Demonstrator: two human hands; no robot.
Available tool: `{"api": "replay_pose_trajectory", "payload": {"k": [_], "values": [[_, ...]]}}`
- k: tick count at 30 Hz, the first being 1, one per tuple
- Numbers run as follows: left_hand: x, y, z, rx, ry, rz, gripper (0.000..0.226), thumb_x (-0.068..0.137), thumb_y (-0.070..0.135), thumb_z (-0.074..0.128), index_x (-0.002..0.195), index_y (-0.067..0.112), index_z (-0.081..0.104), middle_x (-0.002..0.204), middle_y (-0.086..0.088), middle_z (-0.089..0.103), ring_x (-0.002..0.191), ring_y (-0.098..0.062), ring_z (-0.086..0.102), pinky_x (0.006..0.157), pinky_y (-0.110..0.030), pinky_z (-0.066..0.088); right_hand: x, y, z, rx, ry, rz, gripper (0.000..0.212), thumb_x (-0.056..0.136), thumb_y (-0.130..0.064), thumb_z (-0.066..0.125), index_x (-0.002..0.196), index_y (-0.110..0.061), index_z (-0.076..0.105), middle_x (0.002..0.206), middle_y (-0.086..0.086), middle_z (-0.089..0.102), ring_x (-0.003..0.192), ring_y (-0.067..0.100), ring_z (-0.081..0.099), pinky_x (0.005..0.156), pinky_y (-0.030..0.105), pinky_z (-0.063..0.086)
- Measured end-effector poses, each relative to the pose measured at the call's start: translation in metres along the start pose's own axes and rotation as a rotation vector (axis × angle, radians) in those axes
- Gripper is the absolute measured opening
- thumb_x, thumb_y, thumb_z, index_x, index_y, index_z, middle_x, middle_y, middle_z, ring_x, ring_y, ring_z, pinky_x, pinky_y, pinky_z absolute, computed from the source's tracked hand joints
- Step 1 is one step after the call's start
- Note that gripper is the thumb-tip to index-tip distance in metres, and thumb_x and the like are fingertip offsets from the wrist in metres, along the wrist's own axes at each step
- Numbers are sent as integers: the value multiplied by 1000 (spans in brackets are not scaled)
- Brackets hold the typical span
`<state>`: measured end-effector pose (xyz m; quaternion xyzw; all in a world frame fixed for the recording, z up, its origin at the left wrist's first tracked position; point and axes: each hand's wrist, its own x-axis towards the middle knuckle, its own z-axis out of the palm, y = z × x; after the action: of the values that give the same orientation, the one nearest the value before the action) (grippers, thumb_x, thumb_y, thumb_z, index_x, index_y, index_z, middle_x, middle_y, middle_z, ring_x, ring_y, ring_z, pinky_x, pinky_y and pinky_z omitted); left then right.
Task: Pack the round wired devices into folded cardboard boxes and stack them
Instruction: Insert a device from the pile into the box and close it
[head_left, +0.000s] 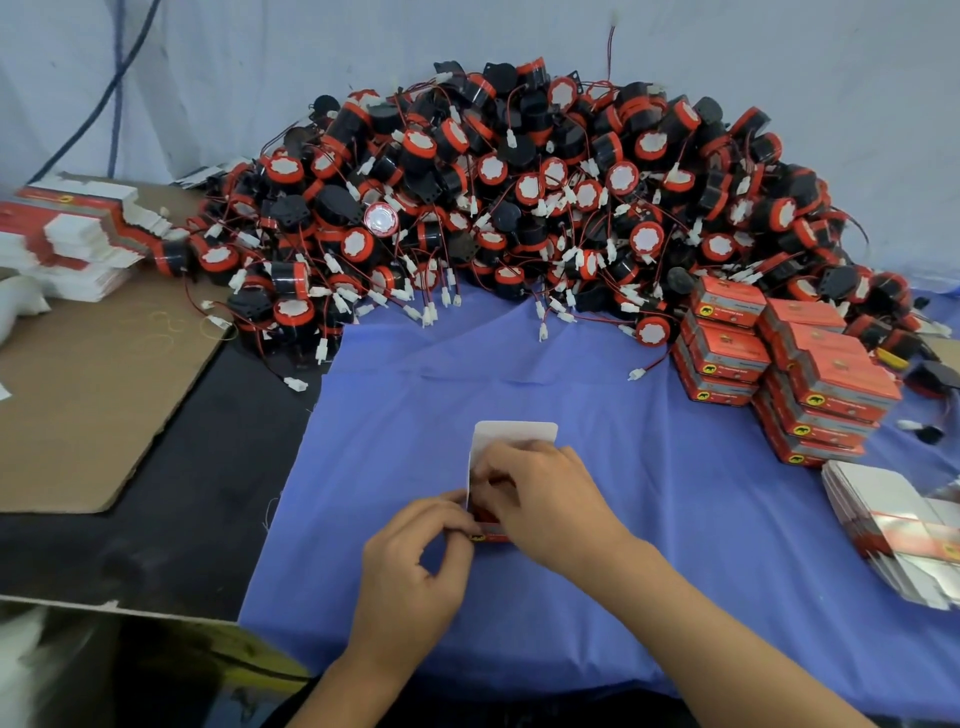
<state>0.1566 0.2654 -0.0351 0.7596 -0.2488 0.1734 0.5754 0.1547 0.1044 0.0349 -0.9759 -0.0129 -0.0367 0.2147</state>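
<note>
Both hands, left (415, 556) and right (545, 499), pinch one cardboard box (511, 436) over the blue-clothed table (597, 597), folding it. Device apparently inside already; next, likely tuck white flap shut, then stack.

The left hand (415, 561) and right hand (545, 499) pinch a red cardboard box (511, 439), its white flap open beyond the fingers. Past them lies a heap of round wired devices (519, 208). Packed boxes (789, 364) stand stacked right of the right hand on the blue-clothed surface (675, 545).
</note>
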Motion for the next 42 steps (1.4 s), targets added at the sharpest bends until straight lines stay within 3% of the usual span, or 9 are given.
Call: {"api": "replay_pose_trajectory", "payload": {"k": [4, 11, 17, 21, 25, 30, 34, 39, 42], "values": [[1, -2, -1, -18, 20, -44, 21, 84, 15, 55, 79, 27, 71, 95, 19, 72, 103, -4, 71, 83, -16, 52, 0, 1, 0, 50, -8, 23, 9, 93, -38, 68, 97, -33, 74, 100, -13, 73, 105, 12, 55, 94, 30, 35], [2, -9, 0, -55, 19, -84, 21, 86, 17, 53, 79, 32, 66, 90, 16, 72, 100, -7, 72, 78, -19, 55, -2, 2, 0, -117, -121, -76, 20, 99, -45, 58, 101, -37, 76, 115, -21, 66, 114, 12, 42, 83, 30, 22], [3, -10, 0, -66, -11, -153, 17, 84, 22, 53, 82, 28, 69, 94, 14, 73, 97, -7, 72, 78, -16, 54, 1, -4, 3, 37, -40, 46, 13, 86, -37, 73, 80, -36, 61, 83, -21, 61, 98, 7, 42, 80, 28, 21], [2, -12, 1, -55, -4, -179, 24, 84, 4, 60, 82, 26, 68, 93, 13, 73, 94, -6, 72, 77, -12, 53, -1, -3, 0, -64, -59, -34, 11, 93, -43, 64, 87, -36, 70, 94, -16, 68, 100, 12, 43, 80, 30, 25], [0, -13, 2, -73, -27, -230, 43, 86, -12, 67, 97, 29, 66, 98, 15, 72, 95, -5, 71, 76, -13, 54, -6, 2, 0, -159, -76, -154, 23, 101, -45, 50, 100, -35, 71, 114, -19, 63, 111, 14, 44, 87, 31, 28], [3, -7, 2, -75, -86, -189, 46, 82, 6, 58, 120, 32, 65, 110, 13, 63, 104, -3, 67, 77, -11, 53, -11, 9, 7, -180, -5, -271, 26, 101, -38, 48, 100, -31, 73, 116, -17, 59, 111, 14, 45, 87, 28, 26], [2, -10, 4, -75, -151, -199, 44, 87, 11, 59, 125, 34, 63, 114, 14, 61, 98, -9, 69, 78, -17, 55, -18, 13, 17, 111, 239, -289, 11, 89, -7, 72, 83, -15, 77, 120, -3, 60, 118, 18, 52, 95, 25, 40], [0, -15, 7, -27, -123, -214, 46, 91, 13, 63, 127, 42, 63, 113, 17, 59, 97, -10, 67, 76, -12, 52, -34, 16, 30, 803, 970, 80, 19, 88, 3, 61, 91, -15, 66, 111, 1, 67, 116, 19, 64, 97, 24, 48], [0, -17, 8, -14, -105, -229, 44, 91, 17, 56, 124, 44, 64, 112, 16, 59, 99, -10, 66, 74, -9, 49, -35, 33, 31, 1138, 906, 436, 24, 95, 2, 62, 104, -20, 65, 111, 0, 66, 102, 15, 64, 87, 26, 51]]}}
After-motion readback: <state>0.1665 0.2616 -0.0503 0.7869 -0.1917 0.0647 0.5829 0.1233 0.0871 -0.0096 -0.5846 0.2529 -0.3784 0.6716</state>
